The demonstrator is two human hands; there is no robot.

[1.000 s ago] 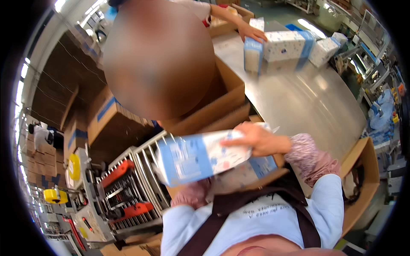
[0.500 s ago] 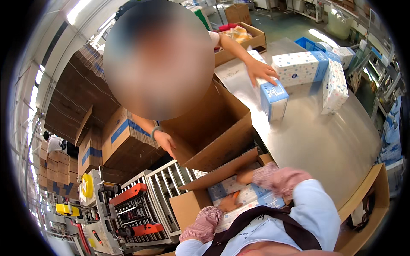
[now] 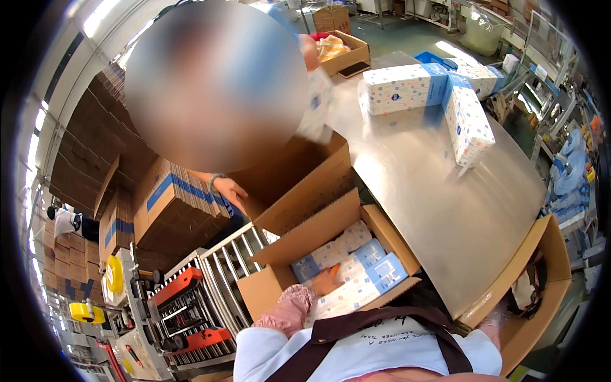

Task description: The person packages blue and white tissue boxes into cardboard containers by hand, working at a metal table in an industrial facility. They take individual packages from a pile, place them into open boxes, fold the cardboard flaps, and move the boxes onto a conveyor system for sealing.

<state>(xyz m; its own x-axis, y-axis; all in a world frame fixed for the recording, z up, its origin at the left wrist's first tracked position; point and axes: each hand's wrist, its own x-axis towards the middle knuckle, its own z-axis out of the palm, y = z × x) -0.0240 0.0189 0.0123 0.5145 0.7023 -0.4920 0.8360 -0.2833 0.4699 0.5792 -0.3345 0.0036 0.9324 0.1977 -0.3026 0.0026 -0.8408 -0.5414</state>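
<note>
My left hand (image 3: 326, 281), in a pink sleeve cover, rests with fingers spread on white, blue-ended soft packs (image 3: 347, 286) lying in an open cardboard box (image 3: 267, 290) in front of me. A small orange thing shows at its fingers; I cannot make out what. At the lower right, my right hand (image 3: 493, 323) reaches down by another open cardboard box (image 3: 557, 274). Only part of that sleeve shows, and its fingers are hidden. Across from me, a co-worker's hand (image 3: 230, 190) touches a third open box (image 3: 318, 191), with a blurred white pack (image 3: 318, 105) above it.
A metal table (image 3: 439, 229) fills the right side, bearing patterned packs (image 3: 468, 121). Rollers (image 3: 232, 261) and a red-sided tape machine (image 3: 181, 312) stand left. Behind them are flattened cartons (image 3: 175, 204). An open box with cloth (image 3: 344, 54) sits at the back.
My right hand has left the packs and moved to the box at lower right. The co-worker has lifted a pack off the table toward their box. My left hand stays on the packs.
</note>
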